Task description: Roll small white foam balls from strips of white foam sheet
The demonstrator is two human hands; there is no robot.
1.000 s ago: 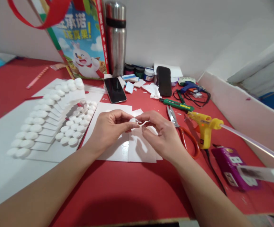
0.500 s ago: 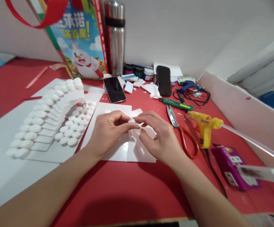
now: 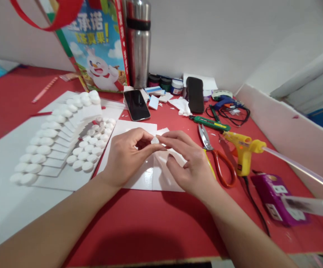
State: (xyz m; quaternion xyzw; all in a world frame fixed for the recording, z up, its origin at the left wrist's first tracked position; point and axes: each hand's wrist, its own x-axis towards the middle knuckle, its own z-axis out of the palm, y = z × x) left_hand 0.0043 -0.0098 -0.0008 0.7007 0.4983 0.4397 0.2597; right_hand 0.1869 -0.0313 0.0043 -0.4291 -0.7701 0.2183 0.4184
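Between the thumb and fingers of my left hand (image 3: 128,154) is a small white lump (image 3: 154,140), pinched over the white sheets. My right hand (image 3: 191,160) meets it from the other side, its forefinger pressed to the lump and its thumb lower and apart. What the lump is made of cannot be made out. Below both hands lie a white sheet (image 3: 119,136) and a second glossy white sheet (image 3: 165,180), partly covered by the fingers. To the left, a curved staircase-like white model (image 3: 62,143) is edged with rounded white pieces (image 3: 43,150).
More white discs (image 3: 87,149) cluster beside the model. Right of my hands lie red-handled scissors (image 3: 225,169), a yellow glue gun (image 3: 243,154), a green cutter (image 3: 210,123) and a purple box (image 3: 275,199). Behind stand a phone (image 3: 137,105), a steel flask (image 3: 139,48) and a printed bag (image 3: 94,52).
The view has shifted slightly, so things sit a little further right. My fingers have turned a little around the white lump, and more of it shows.
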